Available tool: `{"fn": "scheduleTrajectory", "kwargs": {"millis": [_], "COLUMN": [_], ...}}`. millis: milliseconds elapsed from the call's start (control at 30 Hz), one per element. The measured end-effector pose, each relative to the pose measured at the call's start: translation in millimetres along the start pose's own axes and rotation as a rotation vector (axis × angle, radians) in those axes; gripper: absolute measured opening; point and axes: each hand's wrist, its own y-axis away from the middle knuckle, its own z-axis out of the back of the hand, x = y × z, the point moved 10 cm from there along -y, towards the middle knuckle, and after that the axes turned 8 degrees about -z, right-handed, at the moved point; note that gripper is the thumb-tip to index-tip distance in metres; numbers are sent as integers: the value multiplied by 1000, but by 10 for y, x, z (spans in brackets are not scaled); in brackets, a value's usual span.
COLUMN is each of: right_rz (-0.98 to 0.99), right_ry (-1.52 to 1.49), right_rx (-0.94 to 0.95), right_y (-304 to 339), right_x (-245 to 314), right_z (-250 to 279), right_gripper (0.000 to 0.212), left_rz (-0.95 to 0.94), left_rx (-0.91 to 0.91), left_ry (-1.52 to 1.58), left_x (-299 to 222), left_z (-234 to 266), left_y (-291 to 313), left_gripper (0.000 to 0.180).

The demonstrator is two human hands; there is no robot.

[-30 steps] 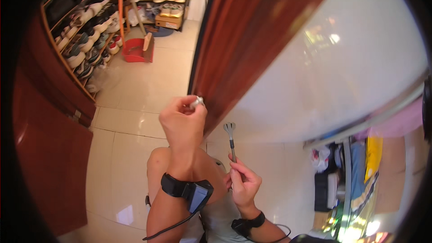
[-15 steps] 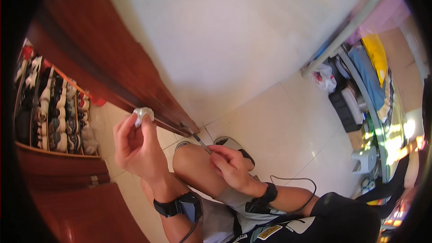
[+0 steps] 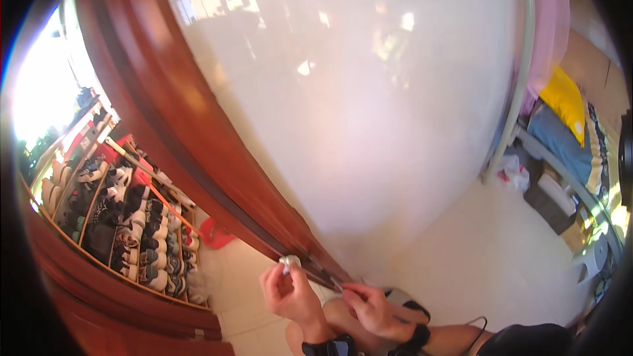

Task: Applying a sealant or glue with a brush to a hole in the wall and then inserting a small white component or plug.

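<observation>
My left hand [image 3: 295,300] is raised beside the reddish-brown wooden door frame [image 3: 198,118]. Its thumb and fingers pinch a crumpled, shiny white wad [image 3: 289,261], whose material I cannot make out. To the right, my right hand [image 3: 370,308] is closed on a thin rod-like tool [image 3: 337,284]. The tool points up and left toward the lower part of the frame; whether its tip touches the wood is unclear. Most of its handle is hidden in my fingers. Both hands are above my bent knees.
Shelves of shoes [image 3: 155,244] stand beyond the doorway at the left, with a red basin [image 3: 216,234] near them. A glossy white wall [image 3: 369,112] rises ahead. On the right are a bed rail, a yellow cloth [image 3: 564,105], a plastic bag [image 3: 513,173] and a grey stool [image 3: 591,257].
The view has tilted up, so both hands appear lower and farther right, and more wall and shoe shelves show. Both hands keep hold of the wad and the tool.
</observation>
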Motion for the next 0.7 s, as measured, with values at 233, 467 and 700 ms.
{"fn": "scheduleTrajectory", "kwargs": {"millis": [233,467,700], "right_rz": [374,279,333], "right_ry": [-96,-232,-230], "right_rx": [109,287,340], "right_y": [52,75,223], "right_x": [787,1416,1446], "right_z": [-391,-637,-438], "right_gripper": [25,25,27], "left_rz": [142,-18,-138], "left_rx": [-104,23,-36], "left_ry": [224,101,-29], "left_x": [174,145,-21], "left_z": [29,-201,-350], "left_y": [120,133,154], "left_gripper": [17,18,18]}}
